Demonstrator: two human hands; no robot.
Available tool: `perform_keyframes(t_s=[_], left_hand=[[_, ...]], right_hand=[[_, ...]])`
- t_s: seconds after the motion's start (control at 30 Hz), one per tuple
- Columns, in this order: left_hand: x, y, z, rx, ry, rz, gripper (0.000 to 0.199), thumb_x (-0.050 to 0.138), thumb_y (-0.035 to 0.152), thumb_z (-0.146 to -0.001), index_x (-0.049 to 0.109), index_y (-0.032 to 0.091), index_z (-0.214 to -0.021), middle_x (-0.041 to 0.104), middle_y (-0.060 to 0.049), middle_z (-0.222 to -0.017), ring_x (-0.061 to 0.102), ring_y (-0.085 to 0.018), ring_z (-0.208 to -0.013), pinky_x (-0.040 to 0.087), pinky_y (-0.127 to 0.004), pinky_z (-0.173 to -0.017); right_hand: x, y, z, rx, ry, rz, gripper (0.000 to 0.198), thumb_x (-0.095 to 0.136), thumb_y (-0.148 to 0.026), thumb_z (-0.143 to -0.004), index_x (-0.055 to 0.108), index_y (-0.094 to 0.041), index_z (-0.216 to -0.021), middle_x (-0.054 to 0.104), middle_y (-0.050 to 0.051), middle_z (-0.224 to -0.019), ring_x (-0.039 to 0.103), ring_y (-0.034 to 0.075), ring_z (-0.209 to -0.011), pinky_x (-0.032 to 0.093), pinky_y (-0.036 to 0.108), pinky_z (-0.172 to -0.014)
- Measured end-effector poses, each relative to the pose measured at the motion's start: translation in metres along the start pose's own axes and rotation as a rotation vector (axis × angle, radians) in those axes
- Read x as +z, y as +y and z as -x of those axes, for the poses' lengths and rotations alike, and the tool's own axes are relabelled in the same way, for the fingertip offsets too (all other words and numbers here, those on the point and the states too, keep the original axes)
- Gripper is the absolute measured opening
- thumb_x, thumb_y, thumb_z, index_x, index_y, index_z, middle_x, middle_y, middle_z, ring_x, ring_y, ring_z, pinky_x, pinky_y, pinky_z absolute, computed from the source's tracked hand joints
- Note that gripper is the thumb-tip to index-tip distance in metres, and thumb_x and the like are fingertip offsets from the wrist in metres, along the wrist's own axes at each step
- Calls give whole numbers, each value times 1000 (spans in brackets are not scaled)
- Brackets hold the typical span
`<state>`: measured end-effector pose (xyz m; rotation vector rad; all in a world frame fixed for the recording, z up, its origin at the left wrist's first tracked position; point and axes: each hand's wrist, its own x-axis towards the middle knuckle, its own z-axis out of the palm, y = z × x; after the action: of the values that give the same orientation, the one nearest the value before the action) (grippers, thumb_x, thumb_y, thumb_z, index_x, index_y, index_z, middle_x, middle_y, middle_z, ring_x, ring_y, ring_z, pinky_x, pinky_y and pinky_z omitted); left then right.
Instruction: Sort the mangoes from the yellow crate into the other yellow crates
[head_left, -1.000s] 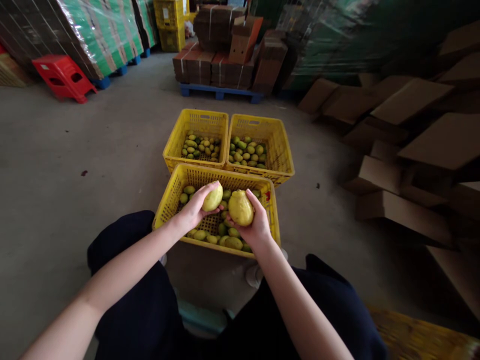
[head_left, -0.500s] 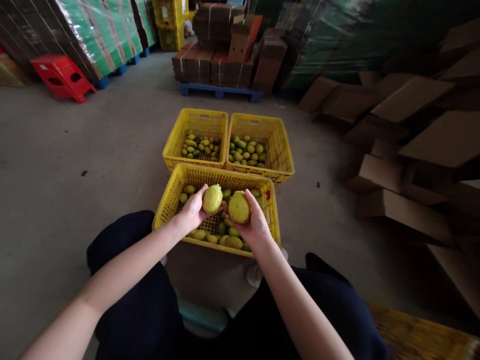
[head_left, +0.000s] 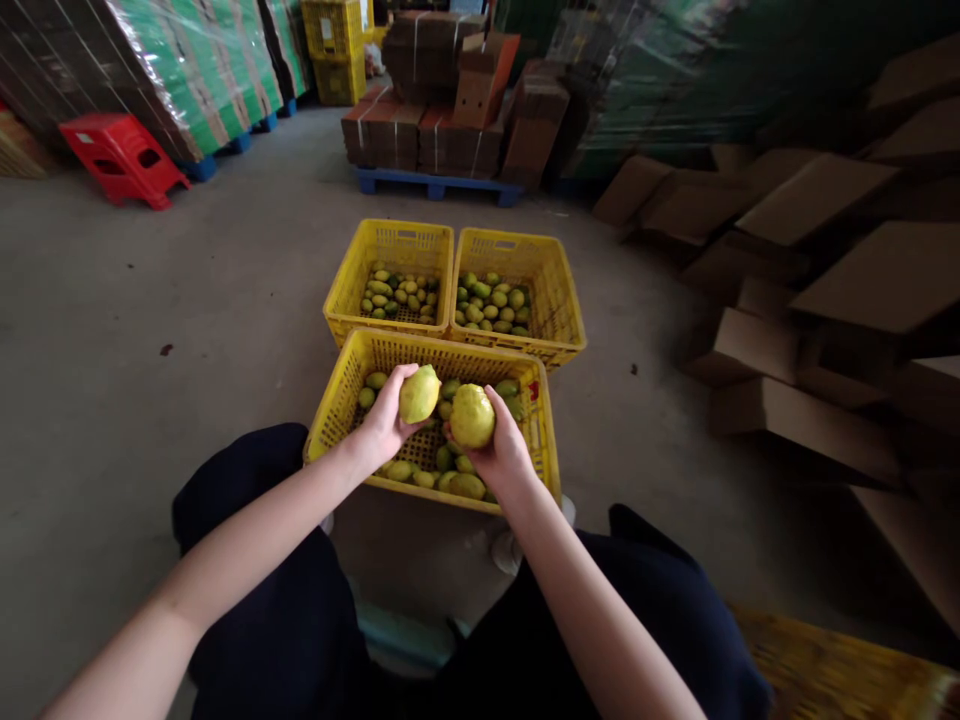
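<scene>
My left hand is closed round a yellow-green lemon, its thumb along the top. Beside it, my right hand grips a rounder, bumpy yellow lemon. Both fruits are held above the near yellow crate, slightly apart from each other. Several green and yellow lemons lie in that crate, some hidden by my hands.
Two more yellow crates with lemons stand just beyond the near one. Cardboard boxes are heaped on the right. A red stool stands at the far left, and bundled cardboard rests on a blue pallet behind.
Both lemons have turned in my hands, and the gap between them has widened a little. My hands have shifted slightly left in view.
</scene>
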<state>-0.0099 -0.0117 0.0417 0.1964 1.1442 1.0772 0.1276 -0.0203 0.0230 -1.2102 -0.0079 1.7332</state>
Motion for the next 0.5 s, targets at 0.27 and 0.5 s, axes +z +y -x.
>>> perform_keyframes(t_s=[0.27, 0.5], left_hand=[[-1, 0, -2, -98, -147, 104, 31, 41, 26, -91, 68, 10, -97, 71, -9, -75, 66, -16, -60, 55, -27, -57], [-2, 1, -4, -92, -95, 86, 31, 53, 38, -89, 67, 10, -91, 65, -3, -62, 64, -14, -50, 54, -23, -46]], right_hand=[[-8, 0, -7, 40, 21, -14, 19, 47, -29, -90, 60, -19, -82, 67, 0, -57, 61, 16, -43, 52, 26, -42], [-2, -2, 2, 47, 15, -19, 25, 43, -36, -91, 59, -19, -82, 68, 2, -58, 63, 18, -48, 53, 30, -45]])
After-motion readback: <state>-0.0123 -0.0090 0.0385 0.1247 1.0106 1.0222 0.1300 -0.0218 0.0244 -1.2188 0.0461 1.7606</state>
